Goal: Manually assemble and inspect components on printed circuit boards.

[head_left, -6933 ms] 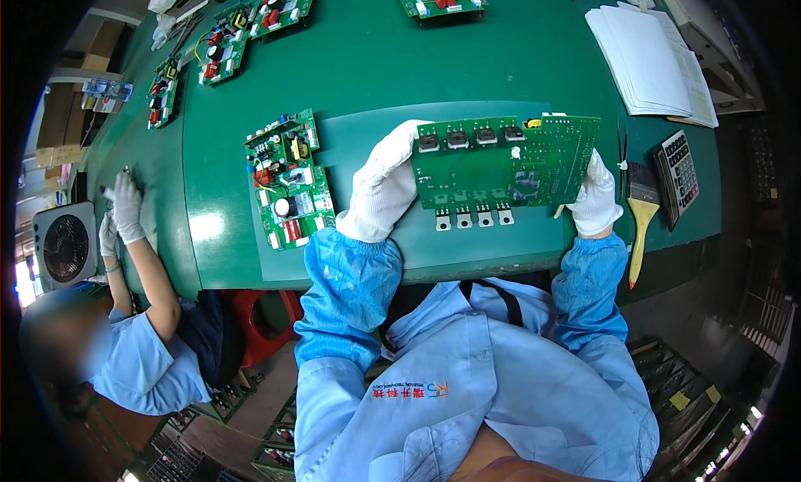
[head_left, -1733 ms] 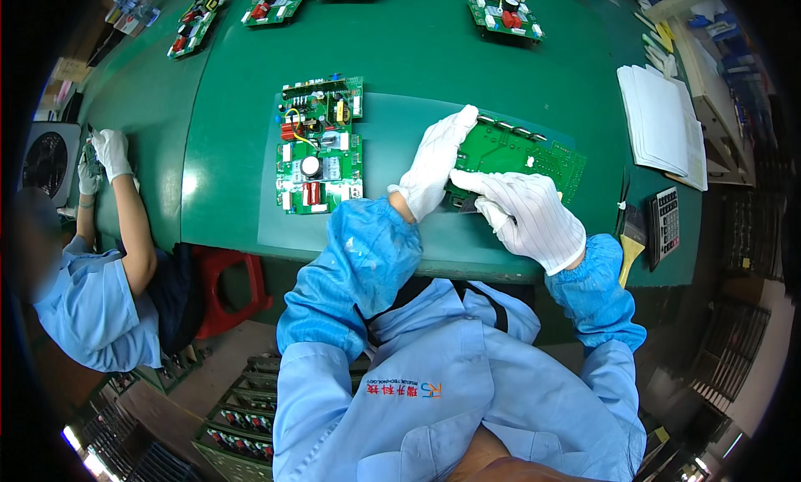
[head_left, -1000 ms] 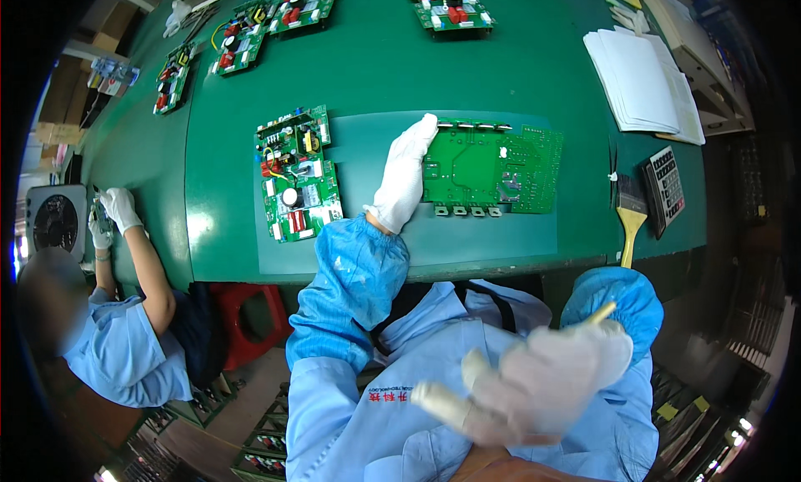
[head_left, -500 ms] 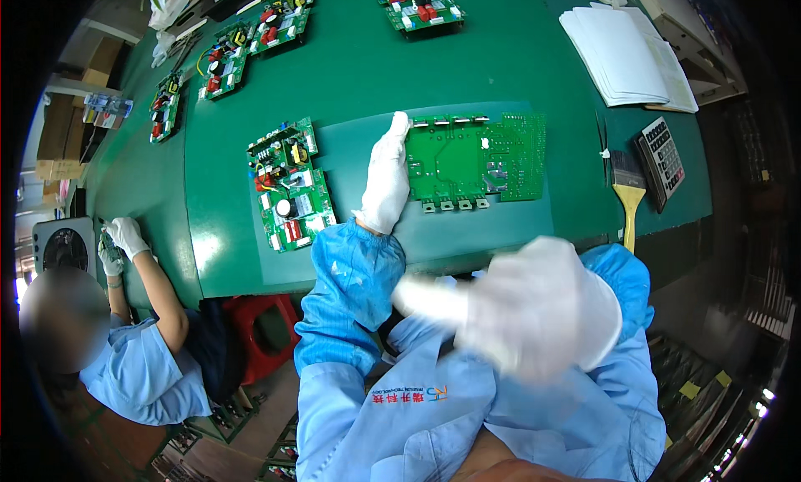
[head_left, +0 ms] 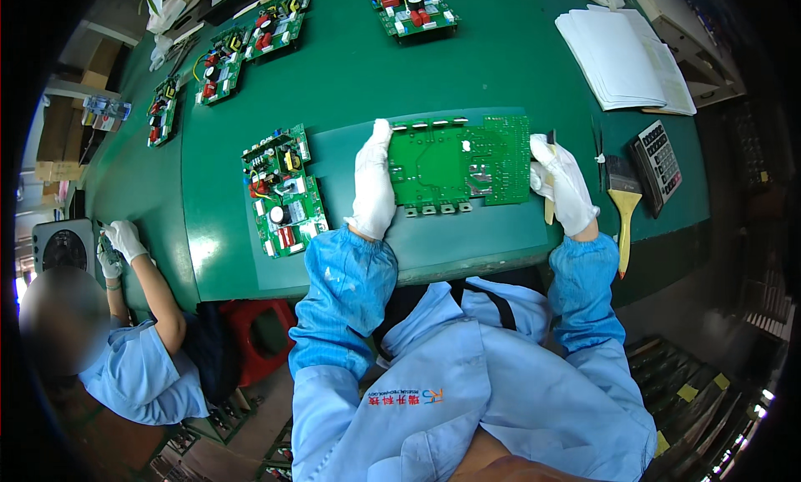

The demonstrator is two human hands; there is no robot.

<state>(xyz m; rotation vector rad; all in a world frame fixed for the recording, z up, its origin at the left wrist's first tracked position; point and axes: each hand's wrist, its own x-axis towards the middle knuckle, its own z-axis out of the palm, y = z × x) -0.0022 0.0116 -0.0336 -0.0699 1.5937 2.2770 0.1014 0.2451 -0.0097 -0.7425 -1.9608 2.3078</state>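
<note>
Green circuit board (head_left: pixel 455 161) held up over the middle of the translucent mat (head_left: pixel 492 238), solder side facing up, metal tabs sticking out along its near edge. Left hand (head_left: pixel 372 181), white glove, clamped on the board's left edge; finger ends partly hidden. Right hand (head_left: pixel 567 186), same glove, touching the board's right edge, fingers closed around a thin stick (head_left: pixel 549 212); can't tell how firmly they pinch the board too. Populated board (head_left: pixel 288 190) lies component side up on the mat's left end. Right of the mat: flat brush (head_left: pixel 624 200), then calculator (head_left: pixel 659 165). Paper stack (head_left: pixel 613 60) beyond the mat's far right corner. More populated boards (head_left: pixel 415 15) past the mat's far edge. Well left of the mat: a co-worker's gloved hands (head_left: pixel 125 240), near a fan (head_left: pixel 67 248).
</note>
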